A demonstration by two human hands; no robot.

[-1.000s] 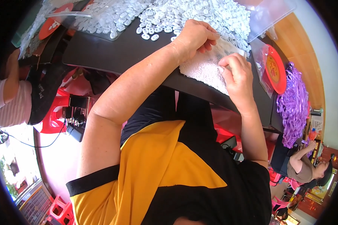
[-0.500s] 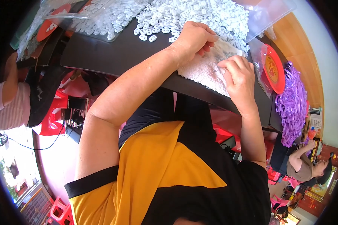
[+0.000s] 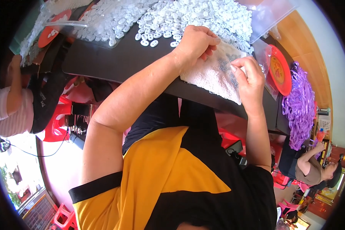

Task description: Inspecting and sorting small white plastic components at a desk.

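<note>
First speaker: Here we are, upper middle of the frame, and your left hand (image 3: 196, 43) is over the pale cloth (image 3: 209, 79), fingers curled in, thumb up against the forefinger! Anything in that pinch?

Second speaker: Can't tell, the fingers hide it. Over to your right hand (image 3: 251, 82), right of centre: thumb and forefinger bent together above the cloth's right side, and whatever they may grip is too small to make out.

First speaker: Between your two hands, small grey bits (image 3: 227, 68) lie scattered on that cloth!

Second speaker: And just beyond your left hand, at the top, a big heap of white two-holed ovals (image 3: 203, 16) on the dark table (image 3: 99, 63), with a red plate (image 3: 281, 72) at upper right, purple ribbons (image 3: 299, 107) just below it.
</note>
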